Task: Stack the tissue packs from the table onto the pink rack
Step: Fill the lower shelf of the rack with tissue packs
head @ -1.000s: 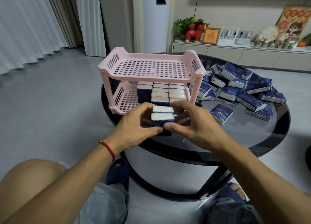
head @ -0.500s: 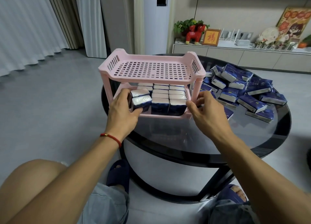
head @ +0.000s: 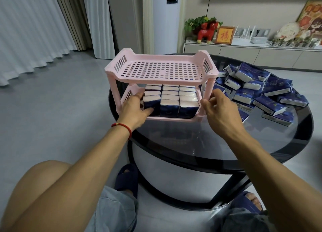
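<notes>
The pink two-tier rack (head: 162, 71) stands on the left part of the round dark glass table (head: 191, 144). Its top shelf holds nothing. The lower shelf is filled with three rows of blue-and-white tissue packs (head: 169, 106) standing on end. My left hand (head: 135, 109) reaches into the shelf's left front corner. It grips the front-left tissue pack (head: 151, 101), fingers along its side and thumb across its front. My right hand (head: 221, 109) holds the rack's right front post between thumb and curled fingers. A loose pile of tissue packs (head: 271, 92) lies on the table's right side.
A low white cabinet (head: 252, 52) with ornaments runs along the far wall behind the table. Curtains hang at the left over grey floor. My knees and slippered feet are below the table's near edge.
My hands carried two packs from in front of the rack into the lower shelf's left column. The left hand pushed them in deeper, and the right hand moved to the rack's right post.
</notes>
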